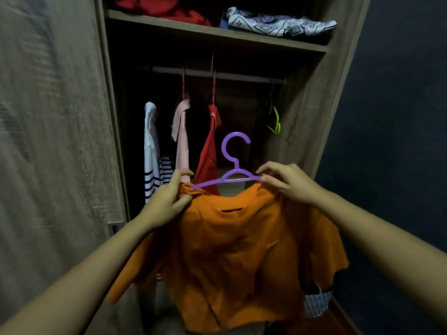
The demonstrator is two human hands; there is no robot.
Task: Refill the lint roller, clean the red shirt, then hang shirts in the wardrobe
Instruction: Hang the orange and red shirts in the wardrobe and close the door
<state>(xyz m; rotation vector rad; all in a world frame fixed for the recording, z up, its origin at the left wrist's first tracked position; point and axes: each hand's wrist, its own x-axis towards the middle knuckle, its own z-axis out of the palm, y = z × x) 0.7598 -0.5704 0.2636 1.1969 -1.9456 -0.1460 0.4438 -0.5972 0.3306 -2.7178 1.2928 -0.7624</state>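
At frame centre we hold an orange shirt (232, 250) on a purple hanger (233, 165), our left hand (167, 201) pinching the collar and our right hand (287, 183) pinching cloth at the hanger's right end. Behind, the open wardrobe (302, 112) holds a striped shirt (152, 151), a pink shirt (181, 134) and the red shirt (209, 151) on its rail (242, 77). On the shelf (217, 32) at the top lie red cloth (164, 8) and patterned cloth (280, 24).

Dim room: open wooden door (48, 141) left, dark blue wall (399, 117) right, shelf (217, 32) above a rail (242, 77).
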